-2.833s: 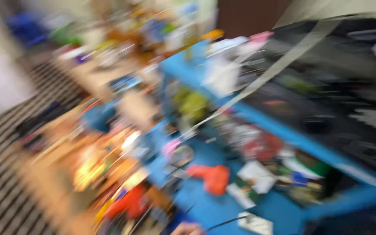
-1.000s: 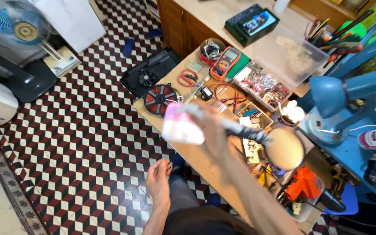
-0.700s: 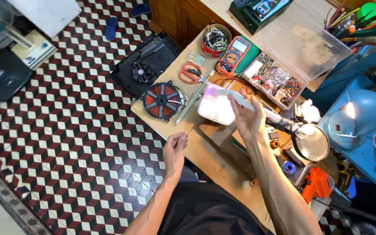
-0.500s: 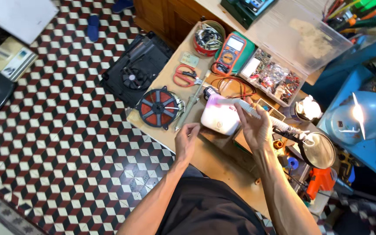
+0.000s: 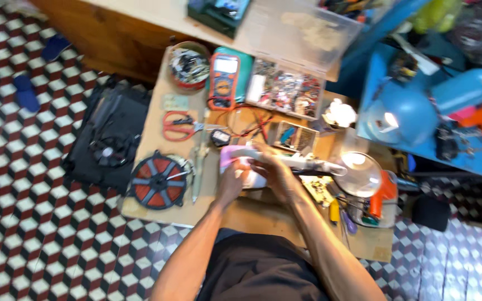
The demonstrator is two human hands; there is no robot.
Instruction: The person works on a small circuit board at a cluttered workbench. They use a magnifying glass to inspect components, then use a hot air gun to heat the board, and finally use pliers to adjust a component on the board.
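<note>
Both my hands are on the white-and-pink plastic device [image 5: 242, 163] at the middle of the worktop [image 5: 263, 214]: left hand [image 5: 231, 181] wraps its near-left side, right hand [image 5: 274, 171] is closed over its top and right end, so both hold it, fingers curled. The frame is a bit blurred, so I cannot tell exact finger placement. Risk as I judge it: the device sits tight among clutter, and a slip or tilt could knock it into the magnifier lens [image 5: 359, 174] just right of it, or drag the red leads [image 5: 246, 120] lying just beyond it. Around the device: red scissors [image 5: 178, 126] to its upper left, red wire spool [image 5: 158, 181] to its left, orange multimeter [image 5: 223, 81] beyond, clear parts organiser [image 5: 285, 92] beyond and right, round tin of bits [image 5: 188, 65] far upper left, orange tool [image 5: 383, 192] right past the lens, blue lamp [image 5: 419, 108] further right. The lens arm [image 5: 308, 163] crosses right over my right hand, crowding any lift.
</note>
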